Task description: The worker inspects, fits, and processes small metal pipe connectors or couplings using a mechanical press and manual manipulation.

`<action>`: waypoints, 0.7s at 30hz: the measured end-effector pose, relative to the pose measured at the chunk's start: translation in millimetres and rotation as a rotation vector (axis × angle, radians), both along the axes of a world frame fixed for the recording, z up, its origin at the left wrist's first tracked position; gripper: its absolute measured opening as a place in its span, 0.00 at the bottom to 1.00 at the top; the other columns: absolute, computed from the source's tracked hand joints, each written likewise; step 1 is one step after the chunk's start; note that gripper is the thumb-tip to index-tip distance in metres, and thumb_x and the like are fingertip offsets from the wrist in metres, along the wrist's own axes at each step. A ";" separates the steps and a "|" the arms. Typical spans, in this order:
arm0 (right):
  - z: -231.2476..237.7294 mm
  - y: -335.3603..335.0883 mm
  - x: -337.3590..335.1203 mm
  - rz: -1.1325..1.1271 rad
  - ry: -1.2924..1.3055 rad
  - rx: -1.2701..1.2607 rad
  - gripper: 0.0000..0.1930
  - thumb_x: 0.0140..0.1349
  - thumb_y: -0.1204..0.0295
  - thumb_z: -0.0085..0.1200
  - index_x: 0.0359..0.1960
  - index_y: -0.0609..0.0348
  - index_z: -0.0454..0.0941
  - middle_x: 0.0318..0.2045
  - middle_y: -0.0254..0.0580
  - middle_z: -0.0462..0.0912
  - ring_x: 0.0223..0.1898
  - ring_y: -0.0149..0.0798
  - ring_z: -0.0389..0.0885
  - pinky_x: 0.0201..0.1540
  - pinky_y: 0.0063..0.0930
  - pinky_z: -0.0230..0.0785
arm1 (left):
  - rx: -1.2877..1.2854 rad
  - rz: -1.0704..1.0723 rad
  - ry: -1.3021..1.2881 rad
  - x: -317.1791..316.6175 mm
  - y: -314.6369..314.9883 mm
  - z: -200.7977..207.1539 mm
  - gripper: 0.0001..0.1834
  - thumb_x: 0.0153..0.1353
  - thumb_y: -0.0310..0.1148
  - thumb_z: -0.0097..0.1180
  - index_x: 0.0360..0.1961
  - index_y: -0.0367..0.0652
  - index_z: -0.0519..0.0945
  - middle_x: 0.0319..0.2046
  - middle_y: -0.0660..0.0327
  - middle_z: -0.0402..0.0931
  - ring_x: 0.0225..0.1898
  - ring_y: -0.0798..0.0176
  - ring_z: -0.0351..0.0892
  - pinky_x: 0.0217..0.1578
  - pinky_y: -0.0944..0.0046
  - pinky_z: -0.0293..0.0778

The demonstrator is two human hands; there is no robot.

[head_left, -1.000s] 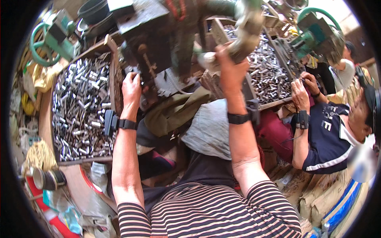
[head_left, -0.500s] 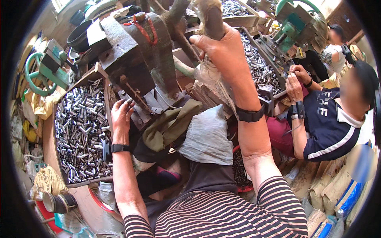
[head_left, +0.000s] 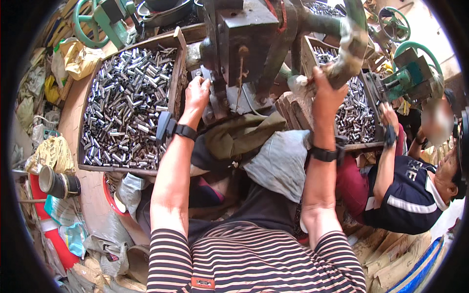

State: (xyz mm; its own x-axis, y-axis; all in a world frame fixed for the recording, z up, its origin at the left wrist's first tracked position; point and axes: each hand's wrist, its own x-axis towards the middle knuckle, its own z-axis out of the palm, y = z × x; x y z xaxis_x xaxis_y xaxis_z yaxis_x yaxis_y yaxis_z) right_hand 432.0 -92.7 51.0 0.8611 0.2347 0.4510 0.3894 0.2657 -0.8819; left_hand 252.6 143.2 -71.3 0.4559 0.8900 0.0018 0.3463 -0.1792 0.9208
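My left hand [head_left: 197, 97] is at the left side of a dark metal hand press [head_left: 248, 41], its fingers pinched together beside the lower tooling. Whatever lies between those fingertips is too small to make out. On the other side of the press, my right hand [head_left: 326, 100] is closed around the cloth-wrapped end of the press handle [head_left: 351, 46], the arm reaching forward. To the left of my left hand stands a wooden box [head_left: 180, 66] heaped with short metal tubes [head_left: 129, 107]. Olive cloth [head_left: 239, 134] and a pale grey cloth [head_left: 278, 163] lie below the press, near my lap.
Another wooden box [head_left: 359, 145] of metal tubes stands at the right. Beyond it a co-worker [head_left: 405, 190] sits at a green press [head_left: 413, 73]. At the far left are another green handwheel press [head_left: 105, 22], bags [head_left: 78, 58] and a black-and-grey cylinder [head_left: 58, 183].
My view has swung, shifting the press rightward and upward in the picture. My right hand has brought the handle lower and nearer. My left hand stays beside the tooling, its small metal piece no longer clear.
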 end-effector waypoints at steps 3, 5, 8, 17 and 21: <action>37.8 -14.1 4.7 0.163 0.006 -0.171 0.07 0.54 0.77 0.59 0.33 0.63 0.76 0.23 0.36 0.78 0.22 0.29 0.76 0.27 0.22 0.68 | 0.234 -0.041 0.183 -17.8 5.8 5.9 0.21 0.61 0.46 0.53 0.32 0.34 0.78 0.29 0.44 0.79 0.35 0.45 0.80 0.38 0.53 0.72; 57.4 -16.7 6.1 0.185 -0.019 -0.157 0.05 0.55 0.76 0.59 0.32 0.63 0.76 0.20 0.35 0.77 0.21 0.28 0.75 0.25 0.20 0.65 | 0.044 0.021 0.069 -25.8 1.3 11.4 0.20 0.62 0.46 0.54 0.32 0.35 0.78 0.22 0.53 0.78 0.27 0.57 0.80 0.27 0.60 0.71; 80.4 -18.7 4.7 0.161 0.019 -0.229 0.06 0.54 0.73 0.61 0.29 0.61 0.77 0.18 0.34 0.76 0.19 0.27 0.73 0.24 0.19 0.64 | -0.444 -0.020 -0.313 -34.0 -1.0 22.9 0.16 0.62 0.37 0.57 0.44 0.37 0.73 0.28 0.60 0.77 0.25 0.67 0.80 0.22 0.73 0.71; 74.6 -12.9 14.1 0.202 0.028 -0.171 0.08 0.53 0.74 0.63 0.31 0.66 0.79 0.20 0.35 0.78 0.19 0.26 0.73 0.23 0.19 0.62 | -0.484 -0.021 -0.501 -11.8 -13.2 -2.7 0.10 0.65 0.33 0.52 0.41 0.39 0.73 0.34 0.59 0.80 0.33 0.66 0.82 0.29 0.73 0.76; 53.3 -13.4 8.8 0.124 -0.006 -0.078 0.06 0.52 0.77 0.61 0.28 0.63 0.77 0.22 0.33 0.78 0.22 0.26 0.75 0.26 0.19 0.65 | -0.264 0.016 -0.354 -9.1 -22.2 -3.8 0.11 0.64 0.37 0.54 0.34 0.39 0.77 0.25 0.63 0.78 0.23 0.72 0.78 0.23 0.74 0.70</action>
State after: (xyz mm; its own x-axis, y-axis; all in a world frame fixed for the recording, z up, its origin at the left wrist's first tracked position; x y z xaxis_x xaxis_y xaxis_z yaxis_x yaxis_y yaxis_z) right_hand 440.7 -106.2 104.3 0.8207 0.3738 0.4321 0.3628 0.2432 -0.8996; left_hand 243.5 121.0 -75.0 0.4539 0.8881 -0.0730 0.0025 0.0806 0.9967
